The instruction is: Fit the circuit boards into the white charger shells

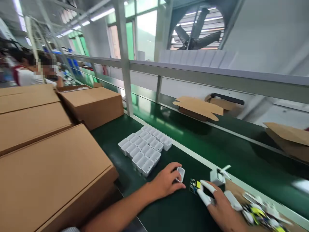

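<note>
My left hand (169, 180) curls its fingers round a small white plastic case (180, 174) low over the dark green worktop. To its right, my right hand (214, 196), with white covers on the fingertips, pinches a small circuit board (193, 186) that carries a yellow part. Beyond my left hand stand several rows of similar white plastic cases (142, 146), open side up. Just past my right hand is a white box-shaped part (217, 177). A pile of loose boards and white pieces (263, 212) lies at the lower right, partly blurred.
Large cardboard boxes (55, 174) fill the left side. A green conveyor belt (193, 132) runs behind the worktop (166, 214), bearing open cartons (198, 108). A metal post (124, 58) and shelf rail (205, 75) rise ahead. Other people (31, 69) are at the far left.
</note>
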The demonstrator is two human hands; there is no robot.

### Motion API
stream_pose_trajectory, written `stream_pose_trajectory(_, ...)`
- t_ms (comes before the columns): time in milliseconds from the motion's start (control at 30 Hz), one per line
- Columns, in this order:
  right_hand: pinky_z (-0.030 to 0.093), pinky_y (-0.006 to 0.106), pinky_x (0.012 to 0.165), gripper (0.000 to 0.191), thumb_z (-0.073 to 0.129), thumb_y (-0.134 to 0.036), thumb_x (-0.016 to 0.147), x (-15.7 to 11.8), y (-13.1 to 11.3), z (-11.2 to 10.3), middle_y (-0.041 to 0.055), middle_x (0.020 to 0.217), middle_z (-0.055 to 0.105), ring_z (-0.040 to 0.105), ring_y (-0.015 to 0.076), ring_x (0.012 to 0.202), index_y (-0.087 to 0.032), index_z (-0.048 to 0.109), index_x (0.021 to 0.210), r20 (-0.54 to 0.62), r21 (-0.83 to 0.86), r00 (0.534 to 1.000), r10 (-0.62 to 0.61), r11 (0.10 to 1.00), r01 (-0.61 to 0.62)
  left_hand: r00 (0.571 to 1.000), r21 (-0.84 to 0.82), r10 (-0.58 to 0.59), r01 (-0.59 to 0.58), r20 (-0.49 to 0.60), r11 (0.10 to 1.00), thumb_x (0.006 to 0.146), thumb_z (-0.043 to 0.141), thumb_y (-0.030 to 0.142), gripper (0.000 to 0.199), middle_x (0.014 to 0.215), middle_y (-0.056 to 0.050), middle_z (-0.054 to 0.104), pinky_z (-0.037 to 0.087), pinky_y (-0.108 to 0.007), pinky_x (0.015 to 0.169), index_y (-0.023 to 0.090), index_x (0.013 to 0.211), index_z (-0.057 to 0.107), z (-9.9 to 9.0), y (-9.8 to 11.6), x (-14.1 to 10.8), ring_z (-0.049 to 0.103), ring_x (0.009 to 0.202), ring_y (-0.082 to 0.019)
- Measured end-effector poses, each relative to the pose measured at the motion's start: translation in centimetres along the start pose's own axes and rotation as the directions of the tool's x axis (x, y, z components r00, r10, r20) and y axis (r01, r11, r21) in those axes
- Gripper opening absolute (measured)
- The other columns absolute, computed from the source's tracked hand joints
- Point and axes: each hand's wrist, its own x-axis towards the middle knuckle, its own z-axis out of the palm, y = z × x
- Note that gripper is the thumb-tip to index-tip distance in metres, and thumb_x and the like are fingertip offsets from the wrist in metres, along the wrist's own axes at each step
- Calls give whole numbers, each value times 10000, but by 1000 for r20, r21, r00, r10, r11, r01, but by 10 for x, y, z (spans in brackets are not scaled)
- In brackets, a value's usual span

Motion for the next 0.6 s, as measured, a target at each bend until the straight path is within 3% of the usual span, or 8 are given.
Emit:
stream_pose_trajectory(67,593,467,962,464,541,-454,913,-6,-11,-6,140,1274,718,695,333,1136,-209,683,1281,66,-31,998,-22,999,24,998,-44,-41,43,53,998,905,751,353,201,1391,-141,583,553,-400,1058,192,940,635,-3,2,3,634,1250,-267)
stream_pose_trajectory(133,591,478,948,443,563,-339,900,-8,-18,-7,140,1245,720,686,330,1147,-203,654,1312,59,-56,997,-59,996,62,990,-50,-96,102,102,994,885,763,302,218,1412,-130,557,550,-424,1063,206,1009,611,-3,3,7,612,1280,-278)
stream_pose_trajectory(300,574,473,968,414,538,-189,895,-16,-18,1,142,1255,687,646,312,1198,-189,622,1301,-59,-55,990,-125,991,122,957,-22,-188,198,220,980,785,806,195,670,1423,-142,530,539,-463,1075,217,1374,487,2,11,28,602,1273,-296)
stream_pose_trajectory(367,580,458,942,405,512,-145,888,-17,-17,3,132,1211,688,655,294,1145,-189,621,1275,-89,-37,987,-137,990,134,946,-16,-190,202,264,979,796,730,130,688,1395,-134,548,549,-449,1054,214,1424,462,3,11,39,626,1222,-275)
stream_pose_trajectory(467,588,441,876,440,498,-96,856,-18,-18,3,106,1112,688,655,276,1046,-197,602,1272,-145,-23,975,-167,986,165,938,-48,-123,146,324,988,787,530,-13,610,1319,-102,591,561,-404,1024,224,1348,565,4,6,54,648,1164,-225)
stream_pose_trajectory(600,575,428,810,423,505,-63,831,-17,-23,-2,100,1021,673,630,275,968,-179,583,1229,-263,-61,943,-201,979,192,955,-56,-125,145,269,988,738,410,-82,555,1363,-96,566,586,-376,954,227,1091,706,3,-3,57,637,1205,-224)
